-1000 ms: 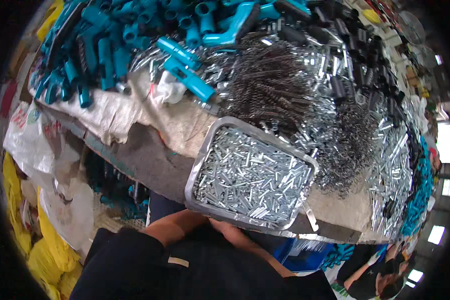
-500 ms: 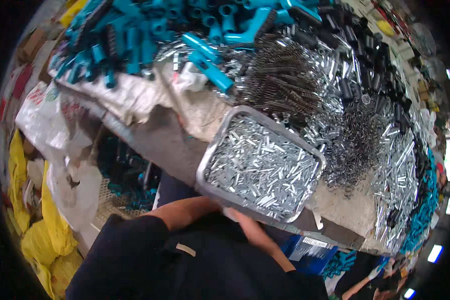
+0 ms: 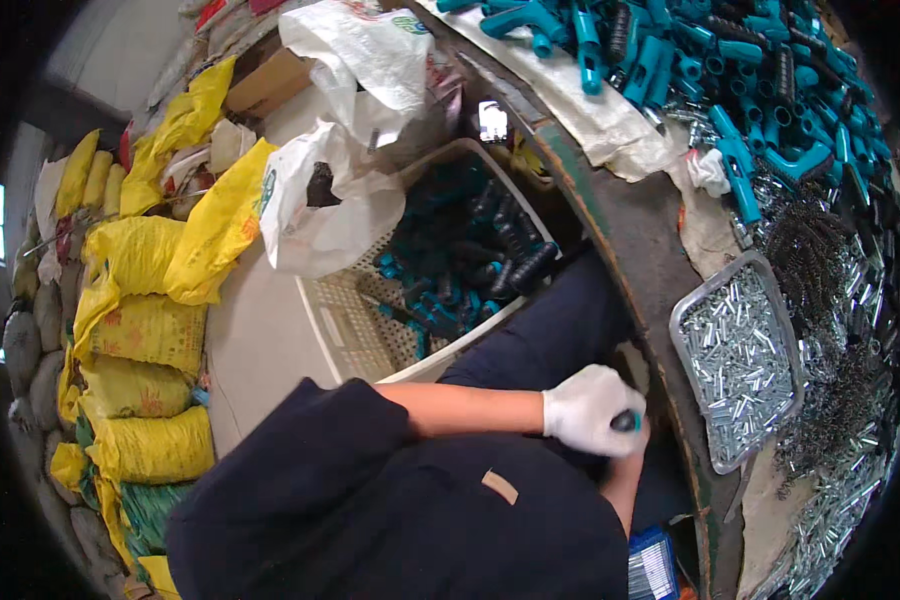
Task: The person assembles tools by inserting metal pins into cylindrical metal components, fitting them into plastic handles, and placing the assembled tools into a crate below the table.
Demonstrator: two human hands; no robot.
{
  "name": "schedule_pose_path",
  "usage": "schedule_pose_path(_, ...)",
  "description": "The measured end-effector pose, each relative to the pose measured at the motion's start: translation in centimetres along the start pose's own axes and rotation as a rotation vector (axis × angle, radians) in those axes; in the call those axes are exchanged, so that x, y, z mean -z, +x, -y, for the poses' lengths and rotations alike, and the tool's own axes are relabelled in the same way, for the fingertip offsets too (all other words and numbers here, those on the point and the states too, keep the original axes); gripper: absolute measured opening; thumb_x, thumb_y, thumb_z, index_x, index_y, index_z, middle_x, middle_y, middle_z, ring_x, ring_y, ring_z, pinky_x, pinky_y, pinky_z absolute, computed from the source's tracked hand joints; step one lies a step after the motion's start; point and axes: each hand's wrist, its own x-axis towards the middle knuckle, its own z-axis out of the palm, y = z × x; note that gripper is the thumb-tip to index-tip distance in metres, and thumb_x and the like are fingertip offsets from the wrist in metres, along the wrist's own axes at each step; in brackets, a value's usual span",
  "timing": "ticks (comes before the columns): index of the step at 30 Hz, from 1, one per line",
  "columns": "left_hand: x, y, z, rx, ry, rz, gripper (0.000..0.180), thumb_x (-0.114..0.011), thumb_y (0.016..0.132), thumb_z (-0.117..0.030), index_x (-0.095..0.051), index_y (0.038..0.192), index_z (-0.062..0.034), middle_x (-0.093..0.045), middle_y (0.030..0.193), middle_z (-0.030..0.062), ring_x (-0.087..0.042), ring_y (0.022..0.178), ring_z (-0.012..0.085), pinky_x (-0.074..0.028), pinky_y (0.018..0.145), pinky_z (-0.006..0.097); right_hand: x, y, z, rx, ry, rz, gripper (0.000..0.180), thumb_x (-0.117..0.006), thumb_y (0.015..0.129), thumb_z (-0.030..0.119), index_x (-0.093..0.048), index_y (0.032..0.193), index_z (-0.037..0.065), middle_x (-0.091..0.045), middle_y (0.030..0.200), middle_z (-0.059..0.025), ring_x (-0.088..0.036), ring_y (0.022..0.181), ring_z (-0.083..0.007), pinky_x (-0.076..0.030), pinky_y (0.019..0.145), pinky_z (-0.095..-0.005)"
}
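White fabric gloves the left hand [image 3: 588, 408], whose fingers curl closed around a dark piece [image 3: 624, 422] with a teal edge. Only one rounded end of this piece is exposed, at the right side of the glove; its full shape cannot be told. The right hand [image 3: 637, 450] lies mostly hidden beyond the glove, with bare skin visible near the wrist; how far its fingers are open, and whether they also grip the piece, cannot be told. Both hands meet in front of the dark shirt [image 3: 410, 500], just left of the edge of the workbench [image 3: 645, 235].

On the bench, right of the hands, a metal tray [image 3: 694, 397] contains short silver pins [image 3: 740, 350]. Dark coil springs [image 3: 805, 250] lie beside its far side, and teal housings [image 3: 735, 165] are heaped toward the upper right. Left of the bench, beyond the dark trouser leg [image 3: 555, 340], a cream perforated crate [image 3: 342, 335] holds teal and black parts [image 3: 470, 250]. A translucent white bag [image 3: 310, 235] overlaps its left corner. Yellow sacks [image 3: 150, 330] are stacked at far left; a blue container [image 3: 650, 565] shows at the lower edge, near the bench.
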Motion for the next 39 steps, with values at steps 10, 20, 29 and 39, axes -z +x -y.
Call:
schedule_pose_path(10,22.7,-9.6,-2.3,0.197,-0.265,-0.035,0.024,-0.060,0.084,-0.021,-0.059,0.071,-0.0005,-0.054,0.062,0.0025,-0.052,0.057,0.0105,-0.042,0.052,0.029,-5.8,-9.5,1.6,0.007,-0.191,0.370,0.046,-0.039,0.104,0.035,-0.049,0.134,0.002,-0.057,0.131,-0.0102,-0.051,0.125,-0.0232,-0.041,0.106,-0.0368)
schedule_pose_path(20,14.6,-16.1,12.7,1.096,0.873,0.358,0.052,-0.051,0.083,-0.050,-0.071,0.098,-0.0040,-0.070,0.099,0.0194,-0.067,0.088,0.0360,-0.052,0.077,0.045,-3.2,-6.2,1.3,0.014,-0.317,0.255,0.044,-0.045,0.102,0.036,-0.050,0.134,0.006,-0.055,0.134,-0.0109,-0.049,0.127,-0.0242,-0.037,0.107,-0.0380)
schedule_pose_path(29,12.8,-1.6,5.0,0.338,0.565,0.100,0.039,-0.053,0.090,-0.044,-0.067,0.086,-0.0077,-0.065,0.082,0.0195,-0.065,0.078,0.0382,-0.051,0.069,0.046,-8.8,-14.6,2.6,0.116,-0.975,0.253,0.042,-0.051,0.100,0.027,-0.050,0.130,-0.002,-0.065,0.113,-0.0159,-0.067,0.093,-0.0213,-0.055,0.077,-0.0332)
schedule_pose_path(39,11.8,19.6,0.2,-0.298,0.732,-0.355,0.020,-0.061,0.083,-0.021,-0.069,0.099,-0.0124,-0.066,0.093,0.0107,-0.065,0.081,0.0311,-0.052,0.069,0.043,-10.2,-28.4,10.6,0.240,-0.938,0.311,0.028,-0.049,0.094,0.005,-0.063,0.116,-0.004,-0.067,0.071,-0.0069,-0.051,0.054,-0.0053,-0.040,0.050,-0.0187)
